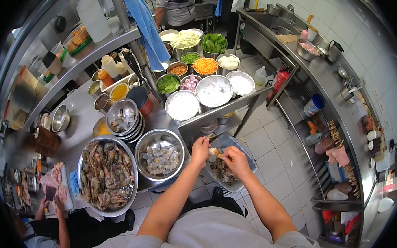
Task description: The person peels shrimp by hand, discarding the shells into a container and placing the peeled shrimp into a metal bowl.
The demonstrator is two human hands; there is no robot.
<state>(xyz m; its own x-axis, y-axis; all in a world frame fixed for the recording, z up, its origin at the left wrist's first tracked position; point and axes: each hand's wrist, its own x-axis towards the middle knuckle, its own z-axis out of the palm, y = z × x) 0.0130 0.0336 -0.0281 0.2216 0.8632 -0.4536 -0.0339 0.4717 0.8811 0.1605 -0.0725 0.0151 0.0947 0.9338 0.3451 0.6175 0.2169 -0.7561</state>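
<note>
My left hand (200, 151) and my right hand (236, 163) are both closed in a pinch on a shrimp (213, 153), its pale body and orange part showing between them. Beneath them stands a grey plastic tub (252, 164) with shells and heads (223, 174) in it. Left of my hands, a round steel bowl (182, 146) holds peeled grey shrimp (161, 159). Farther left, a large oval basin (134, 183) is heaped with whole brown shrimp (106, 175). My fingers partly hide the shrimp.
A stack of steel bowls (137, 130) stands behind the basin. Ahead are pots of chopped vegetables (206, 66) and bowls of white powder (214, 90). At lower left a person (52, 224) holds a phone (50, 193). Steel shelving (294, 102) lines the right side.
</note>
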